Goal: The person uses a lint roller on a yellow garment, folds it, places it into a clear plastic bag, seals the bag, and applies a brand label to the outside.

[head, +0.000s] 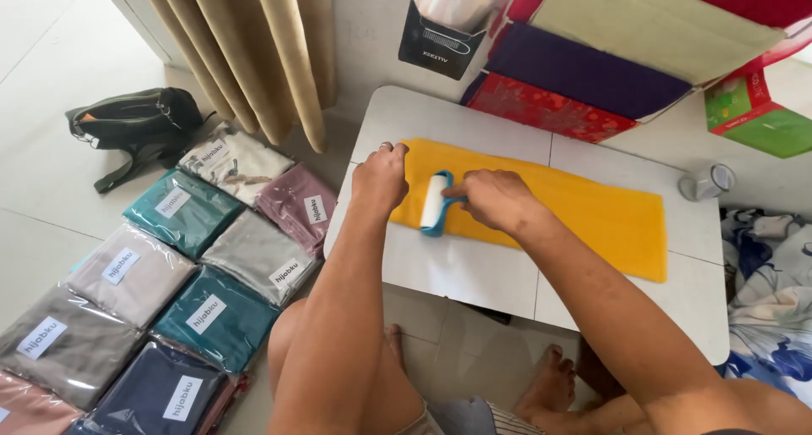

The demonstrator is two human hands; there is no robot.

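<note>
A long yellow cloth [592,211] lies flat across a low white table [474,274]. My left hand [381,177] presses down on the cloth's left end, fingers spread, a ring on one finger. My right hand [495,198] grips the blue handle of a lint roller [434,203], whose white roll rests on the cloth just right of my left hand.
Several folded cloths in clear plastic bags [182,266] lie in rows on the floor at left. A dark bag [139,126] sits by a beige curtain [254,54]. Stacked coloured fabrics [584,75] and a small tape roll [706,181] are behind the table. My bare feet [545,384] are beneath it.
</note>
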